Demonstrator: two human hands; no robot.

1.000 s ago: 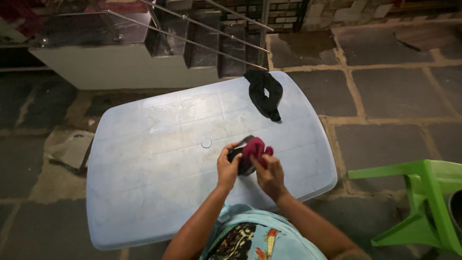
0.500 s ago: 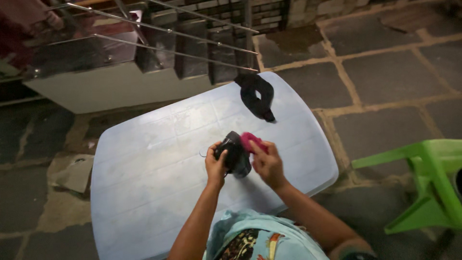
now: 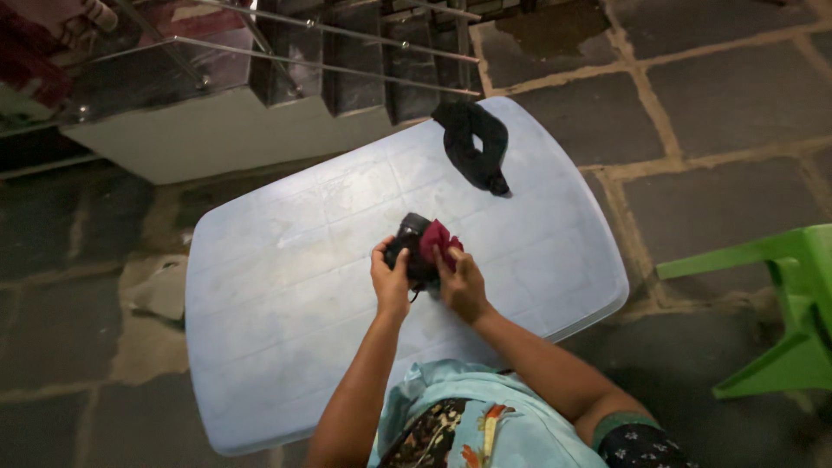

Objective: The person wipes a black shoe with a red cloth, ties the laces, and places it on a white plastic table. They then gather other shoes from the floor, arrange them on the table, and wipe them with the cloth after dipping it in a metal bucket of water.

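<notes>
Maroon cloth (image 3: 438,239) sits bunched on top of a dark, rounded object (image 3: 411,251), possibly a shoe; the light is too dim to be sure. Both are held up just above the pale blue plastic table (image 3: 286,295), near its middle, directly ahead of the person's chest.

Left hand (image 3: 390,282) is closed around the near-left side of the dark object, thumb up along its edge. Right hand (image 3: 461,282) is closed on the cloth, fingers pressing it against the object's right side. The two hands sit close together, with the object between them; neither is clearly nearer. The object's long axis runs roughly away from the body, tilted slightly left.

A black strap or band (image 3: 472,146), looped and limp, lies at the far edge of the table, well apart from the hands. A green plastic chair (image 3: 793,312) stands to the right, off the table. Steps with a metal handrail (image 3: 347,39) rise beyond the far edge. Nothing lies between hands and strap.
</notes>
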